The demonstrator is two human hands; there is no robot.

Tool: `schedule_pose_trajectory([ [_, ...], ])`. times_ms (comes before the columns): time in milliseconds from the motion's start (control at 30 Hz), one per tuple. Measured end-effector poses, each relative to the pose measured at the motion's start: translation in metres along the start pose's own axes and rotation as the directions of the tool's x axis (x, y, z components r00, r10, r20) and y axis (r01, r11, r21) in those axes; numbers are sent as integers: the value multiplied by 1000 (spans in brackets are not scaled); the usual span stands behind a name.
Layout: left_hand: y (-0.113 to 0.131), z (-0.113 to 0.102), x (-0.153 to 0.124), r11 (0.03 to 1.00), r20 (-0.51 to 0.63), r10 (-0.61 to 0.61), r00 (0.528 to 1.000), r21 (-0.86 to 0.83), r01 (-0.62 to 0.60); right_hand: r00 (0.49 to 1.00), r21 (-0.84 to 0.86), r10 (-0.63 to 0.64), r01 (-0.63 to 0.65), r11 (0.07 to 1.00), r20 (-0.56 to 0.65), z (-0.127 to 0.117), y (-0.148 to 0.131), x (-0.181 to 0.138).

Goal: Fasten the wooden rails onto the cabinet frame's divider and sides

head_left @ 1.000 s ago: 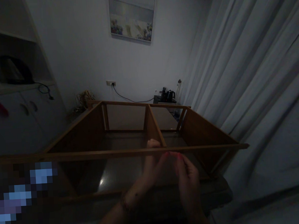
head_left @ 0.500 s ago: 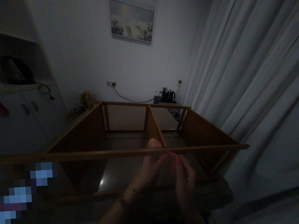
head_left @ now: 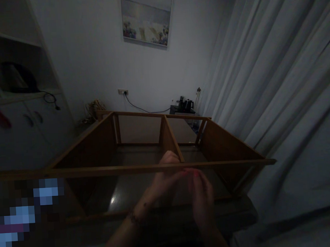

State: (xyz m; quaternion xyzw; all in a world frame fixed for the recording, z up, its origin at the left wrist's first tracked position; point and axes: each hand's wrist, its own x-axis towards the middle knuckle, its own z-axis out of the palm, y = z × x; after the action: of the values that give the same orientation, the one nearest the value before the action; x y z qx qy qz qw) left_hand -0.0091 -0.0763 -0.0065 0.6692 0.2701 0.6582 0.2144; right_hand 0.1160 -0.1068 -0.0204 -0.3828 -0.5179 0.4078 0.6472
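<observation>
Through the head camera I have a pale curtain (head_left: 276, 75) of soft, deep-folded cloth filling the right of the frame, beside a smooth, plain wall (head_left: 94, 57). Across the centre I see the wooden frame (head_left: 224, 142), brown, long and boxy, with flat side panels, a divider (head_left: 172, 141) and a straight, narrow front rail (head_left: 101, 171). Inside it, at lower centre, a glossy surface (head_left: 138, 186) throws back a bright spot. At left I make out a flat-doored cabinet (head_left: 10, 148); at top centre, a rectangular picture (head_left: 147, 20).

Just below centre, my left hand (head_left: 166, 172) curls behind the front rail near the divider, knuckles showing above it; the dimness keeps me from telling whether it grips. Just beside it, my right hand (head_left: 201, 188) has its fingers bent close together; I cannot tell what, if anything, they pinch. Smaller still, a rounded dark kettle (head_left: 18, 78) stands at upper left.
</observation>
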Motion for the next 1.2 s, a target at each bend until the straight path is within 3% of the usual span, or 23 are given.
schedule_pose_trajectory([
  [333,3,-11,10,992,108,64,992,99,-75,984,-127,-164,171,977,66,-1,-4,1],
  [633,6,-14,13,983,133,66,989,163,-87,968,-150,-215,234,961,133,-4,3,5],
  [900,4,-15,14,983,133,72,988,159,-93,992,4,-62,62,998,111,-4,14,10],
  [1200,5,-14,15,989,142,109,984,88,-123,968,48,-49,38,998,244,-9,26,10],
])
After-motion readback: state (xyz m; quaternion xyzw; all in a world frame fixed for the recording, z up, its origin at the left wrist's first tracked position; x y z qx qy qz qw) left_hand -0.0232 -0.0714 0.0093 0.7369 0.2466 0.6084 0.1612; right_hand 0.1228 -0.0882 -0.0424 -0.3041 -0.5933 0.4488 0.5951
